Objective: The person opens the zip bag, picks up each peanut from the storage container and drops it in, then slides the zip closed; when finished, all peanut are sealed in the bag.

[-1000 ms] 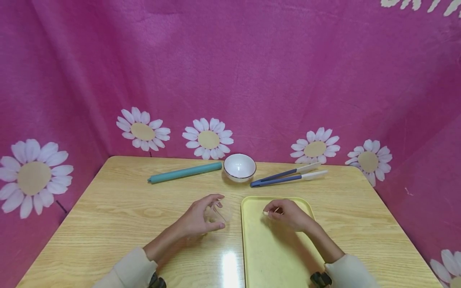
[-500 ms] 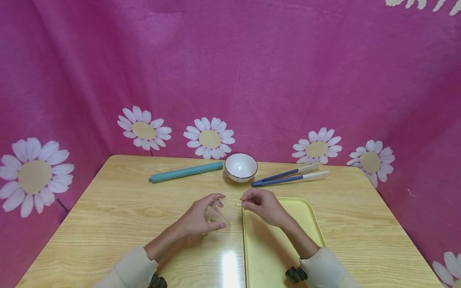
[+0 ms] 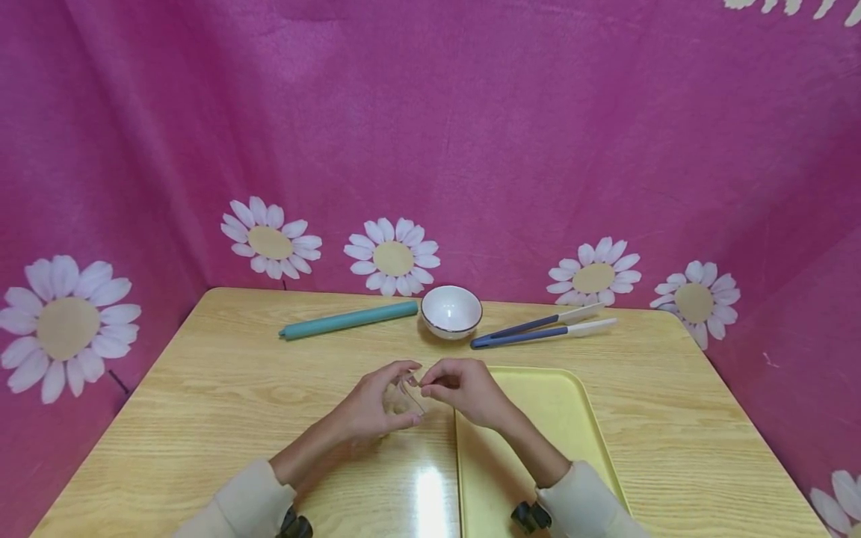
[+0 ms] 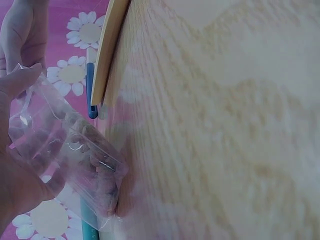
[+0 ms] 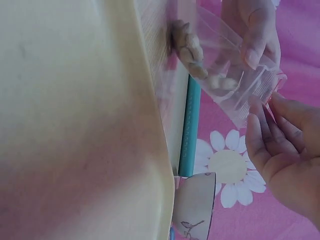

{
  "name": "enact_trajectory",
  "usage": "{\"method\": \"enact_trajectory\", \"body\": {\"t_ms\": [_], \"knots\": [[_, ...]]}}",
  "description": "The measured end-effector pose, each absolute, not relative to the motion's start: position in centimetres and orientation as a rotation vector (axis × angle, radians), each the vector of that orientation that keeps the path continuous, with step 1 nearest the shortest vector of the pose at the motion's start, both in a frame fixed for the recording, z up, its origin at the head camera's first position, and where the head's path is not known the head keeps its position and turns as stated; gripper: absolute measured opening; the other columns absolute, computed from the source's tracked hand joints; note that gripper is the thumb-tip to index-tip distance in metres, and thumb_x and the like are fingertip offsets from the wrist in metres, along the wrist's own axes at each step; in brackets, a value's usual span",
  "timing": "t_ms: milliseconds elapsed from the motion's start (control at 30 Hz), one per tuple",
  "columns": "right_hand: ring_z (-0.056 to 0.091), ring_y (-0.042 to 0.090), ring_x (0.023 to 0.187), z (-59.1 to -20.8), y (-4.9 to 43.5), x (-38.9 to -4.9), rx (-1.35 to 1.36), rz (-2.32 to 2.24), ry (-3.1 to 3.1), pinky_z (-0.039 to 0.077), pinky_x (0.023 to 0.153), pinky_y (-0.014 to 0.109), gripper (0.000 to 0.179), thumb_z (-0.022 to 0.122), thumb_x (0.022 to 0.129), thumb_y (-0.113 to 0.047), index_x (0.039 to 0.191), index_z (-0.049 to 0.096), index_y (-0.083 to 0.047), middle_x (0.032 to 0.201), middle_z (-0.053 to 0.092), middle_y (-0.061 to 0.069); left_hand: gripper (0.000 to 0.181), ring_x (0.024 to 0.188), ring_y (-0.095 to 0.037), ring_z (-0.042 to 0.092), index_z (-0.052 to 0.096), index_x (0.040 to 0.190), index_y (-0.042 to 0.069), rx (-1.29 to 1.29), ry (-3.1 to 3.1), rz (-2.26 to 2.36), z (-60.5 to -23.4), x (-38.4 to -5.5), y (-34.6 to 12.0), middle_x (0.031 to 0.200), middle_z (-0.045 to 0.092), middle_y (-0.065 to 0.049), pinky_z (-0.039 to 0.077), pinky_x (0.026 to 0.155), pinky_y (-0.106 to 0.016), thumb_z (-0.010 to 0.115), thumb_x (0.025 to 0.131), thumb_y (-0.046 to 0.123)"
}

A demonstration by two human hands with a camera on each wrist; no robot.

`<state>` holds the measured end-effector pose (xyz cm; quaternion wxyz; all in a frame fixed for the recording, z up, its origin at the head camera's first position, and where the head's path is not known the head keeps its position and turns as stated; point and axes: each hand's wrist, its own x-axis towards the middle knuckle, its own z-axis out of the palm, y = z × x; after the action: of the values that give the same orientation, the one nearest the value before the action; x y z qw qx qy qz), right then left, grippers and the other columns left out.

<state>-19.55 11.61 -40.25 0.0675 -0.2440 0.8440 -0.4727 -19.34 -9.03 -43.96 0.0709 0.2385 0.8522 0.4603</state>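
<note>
My left hand [image 3: 370, 403] holds a clear plastic bag [image 4: 95, 150] above the table, thumb and fingers spread around its upper part. Small tan, nut-like pieces [image 5: 187, 50] lie bunched low in the bag, with paler ones [image 5: 221, 82] further up. At the bag's mouth is my right hand [image 3: 467, 392], its thumb and fingertips drawn together and touching the rim. The bag partly hides those fingertips, so whether they hold a piece cannot be told. Beneath the right forearm lies a yellow tray [image 3: 541, 448].
Along the back of the table [image 3: 222, 388] lie a teal rod [image 3: 348, 320], a white bowl [image 3: 452, 310] with a dark rim and blue tongs [image 3: 531, 335] with pale tips. A pink daisy-printed cloth [image 3: 471, 149] hangs behind.
My right hand has come left from over the tray to the bag's mouth. The small pale piece it was pinching no longer shows at its fingertips. My left hand has stayed put.
</note>
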Motion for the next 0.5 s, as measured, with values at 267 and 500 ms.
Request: {"method": "enact_trajectory", "body": {"t_ms": [267, 500], "knots": [[0.059, 0.006, 0.076, -39.9, 12.2, -18.8, -0.754, -1.410, 2.577, 0.050, 0.070, 0.019, 0.009, 0.067, 0.088, -0.012, 0.092, 0.070, -0.005, 0.085, 0.069, 0.006, 0.070, 0.111, -0.022, 0.053, 0.046, 0.136, 0.015, 0.718, 2.551, 1.401, -44.0, -19.4, -8.9, 0.115, 0.060, 0.000, 0.042, 0.092, -0.045, 0.079, 0.076, 0.028], [0.052, 0.004, 0.067, -40.3, 12.7, -18.3, -0.817, -1.396, 2.535, 0.045, 0.061, 0.019, 0.013, 0.070, 0.085, -0.020, 0.089, 0.071, -0.008, 0.075, 0.065, 0.003, 0.071, 0.108, -0.021, 0.054, 0.046, 0.136, 0.013, 0.750, 2.573, 1.411, -44.0, -19.4, -8.9, 0.114, 0.061, -0.001, 0.043, 0.091, -0.045, 0.080, 0.075, 0.028]]}}
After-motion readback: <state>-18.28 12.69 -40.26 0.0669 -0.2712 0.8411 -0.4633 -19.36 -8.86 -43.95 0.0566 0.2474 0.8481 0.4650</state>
